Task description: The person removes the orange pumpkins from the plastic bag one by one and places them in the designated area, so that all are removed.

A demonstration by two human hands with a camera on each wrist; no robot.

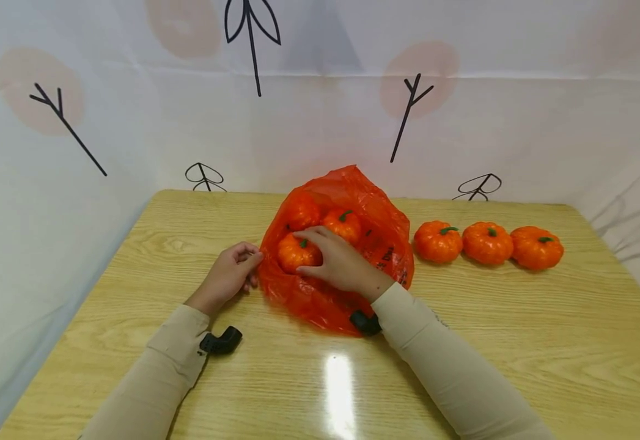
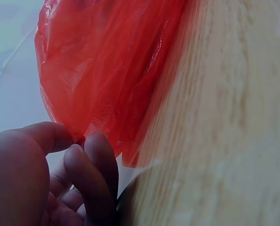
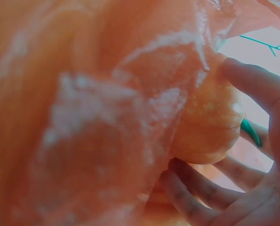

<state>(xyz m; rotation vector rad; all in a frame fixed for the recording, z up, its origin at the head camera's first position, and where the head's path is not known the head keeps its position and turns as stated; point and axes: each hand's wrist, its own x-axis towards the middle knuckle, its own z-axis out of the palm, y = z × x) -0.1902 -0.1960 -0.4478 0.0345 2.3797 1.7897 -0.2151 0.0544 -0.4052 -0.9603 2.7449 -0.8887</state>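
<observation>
— What are the hands doing, from where you stand?

— The right hand (image 1: 342, 263) has its fingers curled round an orange pumpkin (image 1: 297, 253), the thumb on the near side. The left hand (image 1: 228, 275) pinches the edge of the red plastic bag (image 1: 377, 201), just left of that pumpkin.

— So the held pumpkin is inside the bag?

— Yes, within its mouth, and not yet let go. Just past the right fingers are two more: a second pumpkin (image 1: 342, 225) with its green stem up, and a third pumpkin (image 1: 301, 211) beside it, farther from the fingers, close to the bag's back wall.

— And the rest?

— Well off to the right of both sets of fingers, in a row on the tabletop (image 1: 275, 385): a near-end pumpkin (image 1: 437, 242) just beside the bag, a middle pumpkin (image 1: 487, 243), and an outer pumpkin (image 1: 537, 249) (all with stems up, rather tidy).

— How far along, would you say?

— About midway, by my count: three in the bag, three outside it, untouched by either hand. The folds could hide another below the fingers; I can't tell from here
</observation>
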